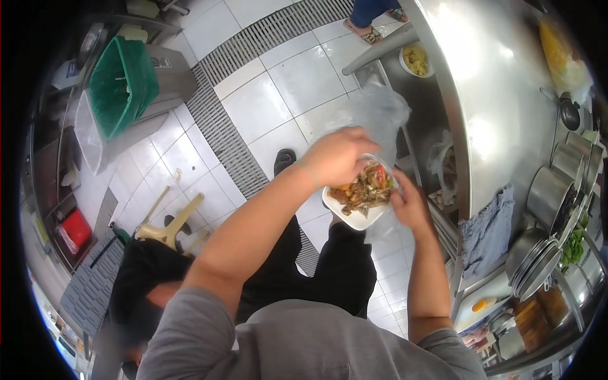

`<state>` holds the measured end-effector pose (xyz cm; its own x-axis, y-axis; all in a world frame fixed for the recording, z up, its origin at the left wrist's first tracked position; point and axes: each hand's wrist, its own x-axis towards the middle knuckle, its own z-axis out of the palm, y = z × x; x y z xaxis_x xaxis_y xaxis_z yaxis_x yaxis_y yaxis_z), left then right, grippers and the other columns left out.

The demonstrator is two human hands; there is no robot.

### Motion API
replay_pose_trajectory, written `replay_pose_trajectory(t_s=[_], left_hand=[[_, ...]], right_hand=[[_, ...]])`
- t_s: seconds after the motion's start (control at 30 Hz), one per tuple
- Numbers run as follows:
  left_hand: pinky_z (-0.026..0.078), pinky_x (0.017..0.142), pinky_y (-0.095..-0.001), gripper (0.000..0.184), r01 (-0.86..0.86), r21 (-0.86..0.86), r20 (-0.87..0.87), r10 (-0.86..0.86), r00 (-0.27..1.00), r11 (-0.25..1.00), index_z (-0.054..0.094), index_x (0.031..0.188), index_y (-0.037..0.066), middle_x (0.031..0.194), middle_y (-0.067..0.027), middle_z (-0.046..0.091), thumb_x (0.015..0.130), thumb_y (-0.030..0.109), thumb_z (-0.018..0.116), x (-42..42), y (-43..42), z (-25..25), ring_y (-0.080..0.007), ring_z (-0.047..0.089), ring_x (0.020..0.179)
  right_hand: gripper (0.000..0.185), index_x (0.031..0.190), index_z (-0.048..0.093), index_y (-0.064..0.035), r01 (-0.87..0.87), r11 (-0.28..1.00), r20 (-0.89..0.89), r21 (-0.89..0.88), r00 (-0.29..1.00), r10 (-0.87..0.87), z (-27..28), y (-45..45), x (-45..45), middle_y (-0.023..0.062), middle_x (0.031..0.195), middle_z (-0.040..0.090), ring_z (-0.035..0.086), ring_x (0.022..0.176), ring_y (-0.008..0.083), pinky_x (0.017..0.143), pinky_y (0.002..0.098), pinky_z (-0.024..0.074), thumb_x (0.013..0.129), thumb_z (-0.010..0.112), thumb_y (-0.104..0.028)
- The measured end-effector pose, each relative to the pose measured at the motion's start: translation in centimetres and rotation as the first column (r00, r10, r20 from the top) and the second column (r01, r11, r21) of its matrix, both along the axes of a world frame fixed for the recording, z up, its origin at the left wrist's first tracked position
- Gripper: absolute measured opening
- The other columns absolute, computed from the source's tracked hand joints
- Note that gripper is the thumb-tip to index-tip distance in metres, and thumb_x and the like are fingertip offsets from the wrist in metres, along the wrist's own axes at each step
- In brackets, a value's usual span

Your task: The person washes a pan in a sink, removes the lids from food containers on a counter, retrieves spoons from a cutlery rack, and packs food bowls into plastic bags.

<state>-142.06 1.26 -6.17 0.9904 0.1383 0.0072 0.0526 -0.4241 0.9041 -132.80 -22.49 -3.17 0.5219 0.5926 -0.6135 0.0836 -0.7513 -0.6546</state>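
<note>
A white square-sided bowl (pixel 356 220) of cooked food (pixel 367 189), brown pieces with bits of red and green, is held tilted in front of my body. My right hand (pixel 410 201) grips its right side, thumb along the rim. My left hand (pixel 339 156) is closed at the far left edge of the bowl, its fingers curled over. Whether those fingers pinch the rim, the food or plastic is hidden. A clear plastic bag (pixel 383 114) spreads just beyond the bowl, and more clear plastic shows beneath it.
A steel counter (pixel 487 158) runs along the right, with a blue-grey cloth (pixel 486 229) and metal pots (pixel 550 196). Under it stands a tub of yellowish food (pixel 416 60). A green-lined bin (pixel 123 85) and stool (pixel 168 228) are left. One person's feet (pixel 367 35) show ahead; another person (pixel 145 278) is lower left.
</note>
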Motion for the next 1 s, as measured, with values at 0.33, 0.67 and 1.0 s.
replay_pose_trajectory(t_s=[0.33,0.67,1.0], left_hand=[[0.052,0.076,-0.0429,0.012,-0.013,0.055,-0.051,0.016,0.999,0.998,0.064,0.089,0.008,0.092,-0.0088,0.064,0.086,0.020,0.067,-1.1,-1.3,1.0,-0.0324,0.064,0.085],[0.050,0.081,-0.0386,0.013,0.016,0.221,-0.002,-0.016,1.000,0.975,0.061,0.090,0.012,0.090,-0.0037,0.058,0.077,0.014,0.066,-0.1,-3.2,-0.3,-0.0219,0.063,0.091],[0.048,0.082,-0.0370,0.016,0.132,0.320,0.045,-0.155,0.987,0.938,0.066,0.096,0.012,0.097,-0.0032,0.063,0.081,0.011,0.059,4.4,-8.7,-5.0,-0.0229,0.063,0.095]], right_hand=[[0.043,0.130,0.055,-0.0041,0.010,0.982,0.057,-0.189,0.998,0.001,-1.4,-1.3,0.7,0.0129,0.105,0.068,0.065,0.088,0.0205,0.081,0.0325,0.0511,0.087,0.052,-0.001],[0.042,0.129,0.052,0.0017,0.077,0.994,0.423,0.075,0.900,-0.101,-8.5,-5.8,1.6,0.0161,0.116,0.062,0.062,0.100,0.0220,0.084,0.0335,0.0518,0.087,0.052,-0.004],[0.034,0.120,0.057,0.0027,0.835,0.469,-0.175,0.288,0.527,-0.831,-12.9,-4.4,4.8,0.0117,0.110,0.062,0.062,0.093,0.0212,0.078,0.0330,0.0532,0.087,0.060,-0.005]])
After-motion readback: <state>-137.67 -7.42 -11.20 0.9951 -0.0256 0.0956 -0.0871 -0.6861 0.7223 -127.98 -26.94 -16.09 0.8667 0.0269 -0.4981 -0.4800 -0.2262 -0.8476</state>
